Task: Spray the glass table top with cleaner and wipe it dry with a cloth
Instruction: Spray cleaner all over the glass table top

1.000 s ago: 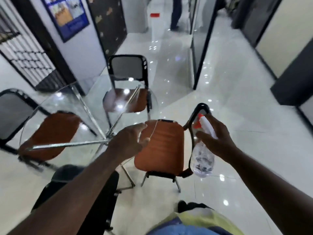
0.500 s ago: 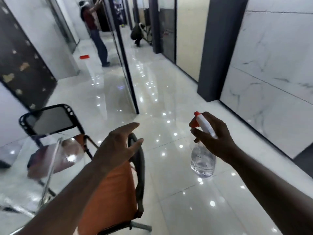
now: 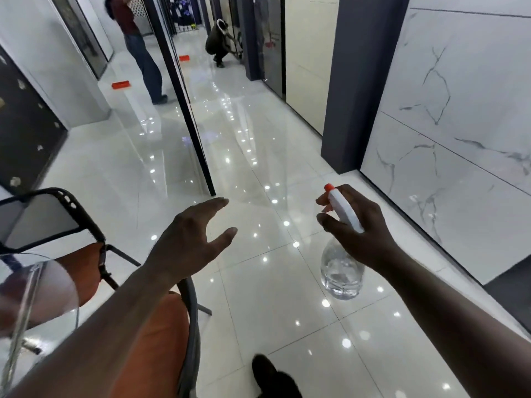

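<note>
View has swung off the surface (image 3: 43, 285) — a second ago it sat ahead of your fingers, now it's down-left of your left hand (image 3: 186, 248), spread open and empty. Right hand (image 3: 362, 234) wraps the spray bottle (image 3: 342, 271). No cloth visible — nothing sprayed yet, I'd judge.

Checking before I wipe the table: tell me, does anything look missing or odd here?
No cloth shows. The left hand is open and empty, and the right hand holds only the spray bottle. The glass table top sits at the far left edge.
</note>
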Available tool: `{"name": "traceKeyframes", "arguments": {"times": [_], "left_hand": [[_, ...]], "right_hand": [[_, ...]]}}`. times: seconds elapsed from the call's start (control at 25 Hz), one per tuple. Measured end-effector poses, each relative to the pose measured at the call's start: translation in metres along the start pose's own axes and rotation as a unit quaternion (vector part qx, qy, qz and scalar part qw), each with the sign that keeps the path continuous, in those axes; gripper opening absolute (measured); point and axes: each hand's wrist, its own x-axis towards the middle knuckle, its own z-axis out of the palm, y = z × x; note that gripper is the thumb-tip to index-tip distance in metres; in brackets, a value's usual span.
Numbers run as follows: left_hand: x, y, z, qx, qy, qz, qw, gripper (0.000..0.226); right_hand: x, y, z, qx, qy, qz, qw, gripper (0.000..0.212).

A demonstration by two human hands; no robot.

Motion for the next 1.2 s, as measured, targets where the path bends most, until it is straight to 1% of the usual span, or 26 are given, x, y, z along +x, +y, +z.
{"name": "traceKeyframes", "arguments": {"times": [0.08, 0.16, 0.28, 0.36, 0.52, 0.6, 0.72, 0.84, 0.96, 1.08, 1.2], "left_hand": [[0.032, -0.026, 0.012, -0.007, 0.008, -0.013, 1.0, 0.064], [0.058, -0.055, 0.023, -0.02, 0.015, -0.026, 0.999, 0.064], [0.103, -0.106, 0.023, -0.041, 0.026, -0.08, 0.996, 0.064], [0.137, -0.134, 0.019, -0.039, 0.035, -0.095, 0.994, 0.065], [0.189, -0.172, 0.016, -0.036, 0.051, -0.13, 0.99, 0.067], [0.213, -0.191, 0.02, -0.036, 0.05, -0.149, 0.987, 0.067], [0.25, -0.227, 0.027, -0.022, 0.057, -0.192, 0.98, 0.068], [0.281, -0.254, 0.027, -0.01, 0.075, -0.236, 0.969, 0.069], [0.31, -0.275, 0.022, 0.005, 0.092, -0.296, 0.951, 0.069], [0.321, -0.297, 0.019, 0.017, 0.131, -0.366, 0.921, 0.069], [0.313, -0.318, 0.015, 0.009, 0.161, -0.425, 0.891, 0.069]], "right_hand": [[0.037, 0.022, 0.02, -0.008, -0.03, -0.028, 0.999, 0.024], [0.074, 0.041, 0.045, 0.008, -0.042, -0.042, 0.998, 0.025], [0.143, 0.063, 0.093, 0.035, -0.057, -0.041, 0.997, 0.025], [0.191, 0.072, 0.121, 0.05, -0.072, -0.057, 0.995, 0.028], [0.266, 0.09, 0.156, 0.09, -0.106, -0.053, 0.989, 0.034], [0.304, 0.104, 0.172, 0.084, -0.121, -0.073, 0.986, 0.035], [0.366, 0.136, 0.213, 0.073, -0.145, -0.115, 0.98, 0.031], [0.425, 0.165, 0.257, 0.098, -0.194, -0.144, 0.965, 0.027], [0.492, 0.181, 0.296, 0.162, -0.239, -0.156, 0.944, 0.033], [0.545, 0.189, 0.346, 0.191, -0.311, -0.178, 0.914, 0.034], [0.573, 0.192, 0.405, 0.212, -0.378, -0.197, 0.88, 0.038]]}}
